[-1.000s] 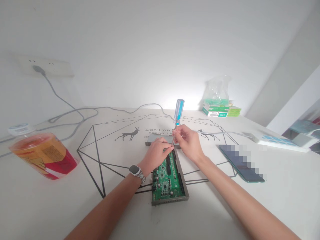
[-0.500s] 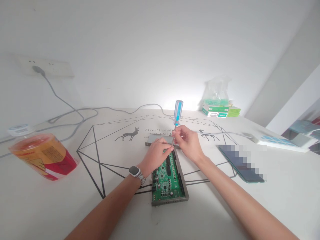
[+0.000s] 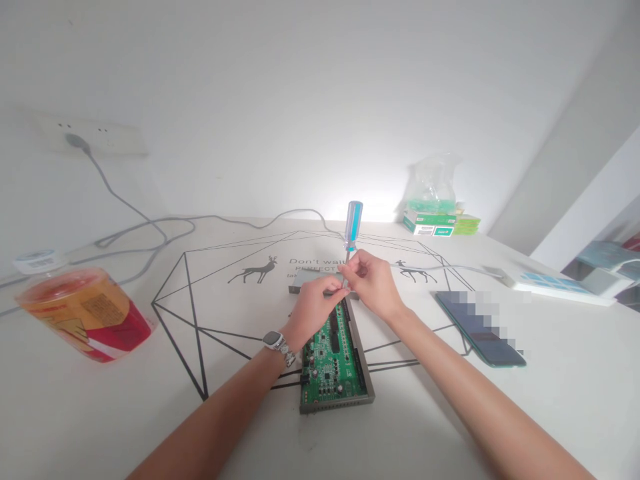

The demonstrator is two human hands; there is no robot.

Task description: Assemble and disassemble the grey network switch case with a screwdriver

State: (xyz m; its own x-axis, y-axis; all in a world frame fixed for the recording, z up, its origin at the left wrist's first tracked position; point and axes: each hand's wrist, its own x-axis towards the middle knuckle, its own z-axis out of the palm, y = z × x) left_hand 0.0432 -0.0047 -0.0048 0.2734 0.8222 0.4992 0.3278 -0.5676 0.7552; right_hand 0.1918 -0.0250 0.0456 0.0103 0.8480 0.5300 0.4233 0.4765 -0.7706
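Probably for aim, the right hand [image 3: 374, 283] grips the screwdriver [image 3: 353, 223] upright at the board's [image 3: 327, 377] 12 o'clock; the left hand's [image 3: 311, 308] fingers close by its tip.

Wore a watch [image 3: 273, 339] at the wrist of the left hand [image 3: 316, 305], with a squarish, round-cornered face and a shiny silver link band [image 3: 287, 353].
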